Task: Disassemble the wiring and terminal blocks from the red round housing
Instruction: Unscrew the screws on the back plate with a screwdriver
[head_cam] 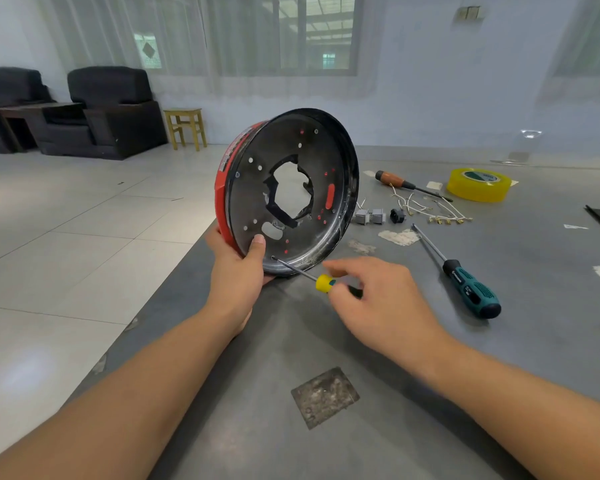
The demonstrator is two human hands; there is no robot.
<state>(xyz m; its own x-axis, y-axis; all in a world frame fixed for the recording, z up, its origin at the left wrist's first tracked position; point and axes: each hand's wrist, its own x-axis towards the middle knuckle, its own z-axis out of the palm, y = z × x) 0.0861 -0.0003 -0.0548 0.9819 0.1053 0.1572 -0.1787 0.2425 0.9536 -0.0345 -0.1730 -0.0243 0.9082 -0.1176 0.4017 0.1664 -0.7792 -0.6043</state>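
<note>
The housing (288,188) was red outside and black within, dotted with small red holes. One screwdriver (321,282) had a yellow collar, another (471,289) a teal-and-black grip, a third (394,180) an orange one — beside yellow tape (478,185), white wires (430,206), grey table (291,341).

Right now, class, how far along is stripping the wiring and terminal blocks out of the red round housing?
Done: loose white wires and grey terminal blocks lie on the table, and no wires show inside the housing. In hand: the left hand holds the housing on edge while the right hand works a yellow-handled screwdriver at a rim screw. Left: that screw, and another by the left rim.
</note>
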